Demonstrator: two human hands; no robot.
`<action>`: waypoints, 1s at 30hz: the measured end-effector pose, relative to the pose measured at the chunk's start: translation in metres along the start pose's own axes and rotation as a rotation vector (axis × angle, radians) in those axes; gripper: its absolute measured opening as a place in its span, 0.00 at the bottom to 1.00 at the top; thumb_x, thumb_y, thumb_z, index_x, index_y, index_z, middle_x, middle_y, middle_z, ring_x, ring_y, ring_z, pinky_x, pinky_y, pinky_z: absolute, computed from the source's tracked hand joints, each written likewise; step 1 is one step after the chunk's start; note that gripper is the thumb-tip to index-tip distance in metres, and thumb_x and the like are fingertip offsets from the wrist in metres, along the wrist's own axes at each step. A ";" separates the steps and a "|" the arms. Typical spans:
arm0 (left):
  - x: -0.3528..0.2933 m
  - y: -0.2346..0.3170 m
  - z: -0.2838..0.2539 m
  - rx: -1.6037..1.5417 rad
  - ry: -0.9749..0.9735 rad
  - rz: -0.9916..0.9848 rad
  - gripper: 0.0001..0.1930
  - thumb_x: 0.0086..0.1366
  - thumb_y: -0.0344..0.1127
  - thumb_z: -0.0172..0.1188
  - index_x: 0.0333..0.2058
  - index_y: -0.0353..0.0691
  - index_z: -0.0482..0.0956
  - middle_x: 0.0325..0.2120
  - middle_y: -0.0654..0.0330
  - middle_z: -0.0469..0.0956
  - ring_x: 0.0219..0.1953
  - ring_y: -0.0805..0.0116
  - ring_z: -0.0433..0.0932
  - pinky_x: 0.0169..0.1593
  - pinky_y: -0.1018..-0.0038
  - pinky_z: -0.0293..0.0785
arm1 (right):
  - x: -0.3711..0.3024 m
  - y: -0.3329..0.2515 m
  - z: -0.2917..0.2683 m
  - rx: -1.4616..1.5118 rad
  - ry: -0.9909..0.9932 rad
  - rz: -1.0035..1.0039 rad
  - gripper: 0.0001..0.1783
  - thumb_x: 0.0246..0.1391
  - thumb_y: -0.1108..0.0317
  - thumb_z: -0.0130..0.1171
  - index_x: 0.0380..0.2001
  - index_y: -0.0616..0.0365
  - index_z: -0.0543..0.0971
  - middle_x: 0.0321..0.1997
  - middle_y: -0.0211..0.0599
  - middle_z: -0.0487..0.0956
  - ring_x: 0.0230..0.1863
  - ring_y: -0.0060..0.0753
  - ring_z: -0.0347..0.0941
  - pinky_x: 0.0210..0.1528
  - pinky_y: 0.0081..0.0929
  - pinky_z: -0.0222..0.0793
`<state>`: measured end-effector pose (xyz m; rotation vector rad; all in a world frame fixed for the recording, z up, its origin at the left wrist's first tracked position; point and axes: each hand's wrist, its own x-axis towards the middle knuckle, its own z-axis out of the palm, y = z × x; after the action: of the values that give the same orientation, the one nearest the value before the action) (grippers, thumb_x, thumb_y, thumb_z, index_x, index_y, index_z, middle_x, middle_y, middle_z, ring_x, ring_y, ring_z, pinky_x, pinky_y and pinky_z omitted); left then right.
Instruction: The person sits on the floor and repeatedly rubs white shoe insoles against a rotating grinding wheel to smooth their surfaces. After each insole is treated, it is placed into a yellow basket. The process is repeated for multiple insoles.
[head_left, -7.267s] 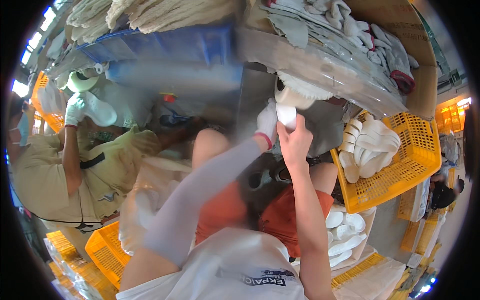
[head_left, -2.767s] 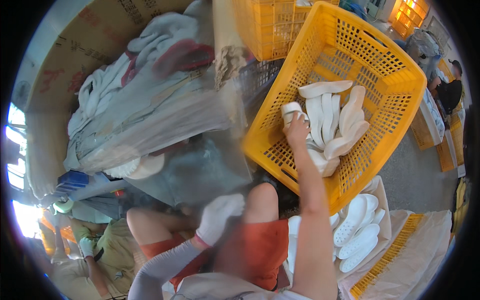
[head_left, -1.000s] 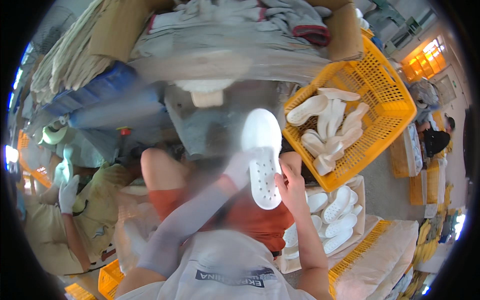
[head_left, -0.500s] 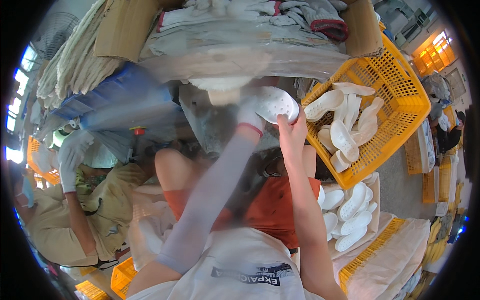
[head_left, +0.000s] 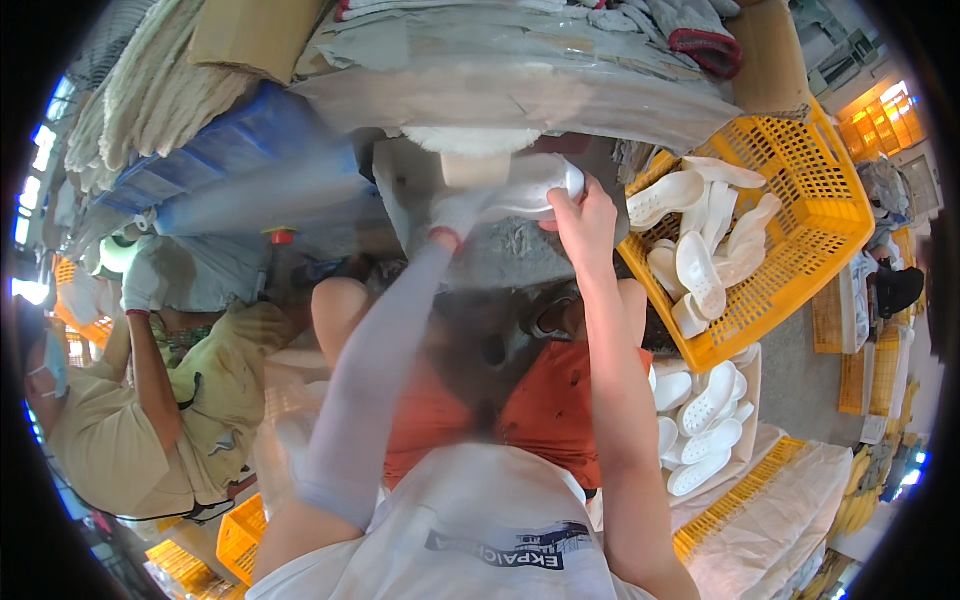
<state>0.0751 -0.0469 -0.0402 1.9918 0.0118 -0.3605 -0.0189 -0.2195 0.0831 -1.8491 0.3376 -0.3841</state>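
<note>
Between my hands is a white clog (head_left: pixel 537 188), held lengthwise just under a fluffy white buffing wheel (head_left: pixel 470 140). My left hand (head_left: pixel 460 213), in a pale glove with a red cuff, is closed round the clog's left end; its fingers are blurred. On the right end, my bare right hand (head_left: pixel 584 222) grips with thumb and fingers. The clog lies close to the wheel's pale lower part, but I cannot tell whether they touch.
At the right, a yellow plastic basket (head_left: pixel 775 322) holds several white shoe pieces (head_left: pixel 700 270). Below it lie perforated white clogs (head_left: pixel 710 400). A cardboard box (head_left: pixel 770 60) with gloves stands beyond the wheel. Another person (head_left: pixel 120 430) sits at the left beside a blue casing (head_left: pixel 270 190).
My left hand has shifted left, and the clog has turned from showing its holed face to lying more lengthwise under the wheel. My right hand still grips its right end.
</note>
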 end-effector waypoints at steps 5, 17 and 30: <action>-0.065 0.046 -0.036 0.631 -0.014 0.436 0.28 0.72 0.59 0.57 0.45 0.33 0.83 0.44 0.38 0.84 0.46 0.44 0.84 0.48 0.56 0.79 | 0.017 -0.009 0.000 -0.077 -0.151 0.157 0.24 0.53 0.57 0.63 0.37 0.75 0.78 0.31 0.57 0.84 0.27 0.49 0.86 0.36 0.40 0.83; -0.058 0.044 0.039 -1.019 -0.158 -0.042 0.13 0.72 0.37 0.62 0.50 0.35 0.82 0.41 0.59 0.84 0.40 0.69 0.82 0.45 0.71 0.80 | 0.002 -0.009 -0.009 -0.341 -0.273 -0.025 0.37 0.53 0.56 0.60 0.60 0.74 0.70 0.51 0.70 0.81 0.54 0.69 0.79 0.59 0.48 0.74; 0.024 -0.010 0.065 -0.048 0.043 0.315 0.24 0.79 0.50 0.49 0.52 0.34 0.82 0.46 0.53 0.85 0.47 0.60 0.83 0.51 0.65 0.79 | -0.058 0.010 -0.006 -0.067 0.045 -0.123 0.28 0.60 0.76 0.53 0.65 0.64 0.73 0.43 0.54 0.84 0.40 0.43 0.85 0.46 0.39 0.81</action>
<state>0.0803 -0.1041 -0.0809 1.9158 -0.2612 -0.1122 -0.0746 -0.2033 0.0698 -1.9348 0.2709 -0.5050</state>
